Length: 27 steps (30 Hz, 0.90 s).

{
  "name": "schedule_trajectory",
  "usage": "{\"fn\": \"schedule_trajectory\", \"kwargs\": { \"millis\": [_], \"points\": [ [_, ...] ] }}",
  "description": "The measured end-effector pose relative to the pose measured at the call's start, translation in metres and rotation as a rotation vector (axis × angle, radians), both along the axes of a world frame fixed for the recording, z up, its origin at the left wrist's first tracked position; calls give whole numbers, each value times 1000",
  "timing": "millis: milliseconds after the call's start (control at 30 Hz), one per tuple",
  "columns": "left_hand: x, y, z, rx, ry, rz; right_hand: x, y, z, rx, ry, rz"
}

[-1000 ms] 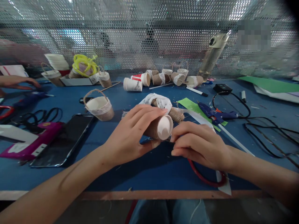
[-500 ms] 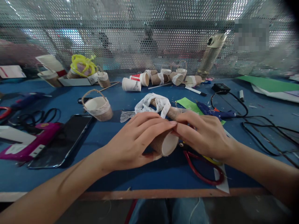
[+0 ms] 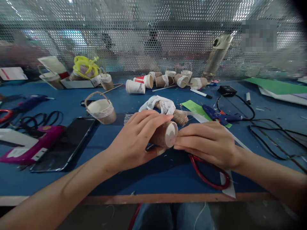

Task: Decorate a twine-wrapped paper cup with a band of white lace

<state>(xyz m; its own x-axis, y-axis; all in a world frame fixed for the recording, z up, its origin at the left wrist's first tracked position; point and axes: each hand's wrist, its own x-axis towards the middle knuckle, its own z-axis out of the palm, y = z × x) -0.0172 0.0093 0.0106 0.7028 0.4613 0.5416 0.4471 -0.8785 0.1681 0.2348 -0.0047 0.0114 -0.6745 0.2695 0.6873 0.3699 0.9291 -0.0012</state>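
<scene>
In the head view, the left hand grips a twine-wrapped cup around its side, fingers over the top and thumb underneath. The cup is tipped on its side between the two hands, above the near middle of the bench, with its pale round end facing right and toward the camera. The right hand has its fingers bent and bunched together, the tips at the lower edge of that end; whether they pinch anything cannot be told.

Just below the right hand shows the red handle of the scissors, partly covered by it. Right behind the cup lie a ball of twine and a loose heap of white lace. To the left, a small basket with a raised handle stands upright near a phone, which has a magenta tool beside it. To the right, a blue glue gun lies against green paper. Farther back, paper cups lie on their sides, and a bottle leans near the perforated screen.
</scene>
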Motion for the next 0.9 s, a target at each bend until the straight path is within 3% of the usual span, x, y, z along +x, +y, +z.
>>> {"fn": "schedule_trajectory", "kwargs": {
  "millis": [100, 233, 333, 433, 600, 733, 900],
  "points": [
    [0, 0, -2, 13, 3, -8, -6, 2, -5, -21, -52, -19],
    [1, -2, -5, 82, 50, -15, -15, -1, -8, 116, -205, -128],
    [2, -2, -3, 91, 55, -4, -15, -2, -9, 131, -244, -108],
    [2, -2, 3, 11, -21, 59, -10, 0, -9, 38, -124, -82],
    [-3, 0, 9, -228, -280, 157, 0, 9, -4, -126, 100, -228],
    [-5, -2, 7, -322, -371, 181, -2, 12, -7, -314, 8, -228],
    [0, -9, 2, -316, -326, 104, -15, 4, -18, -264, -98, -239]
  ]
}}
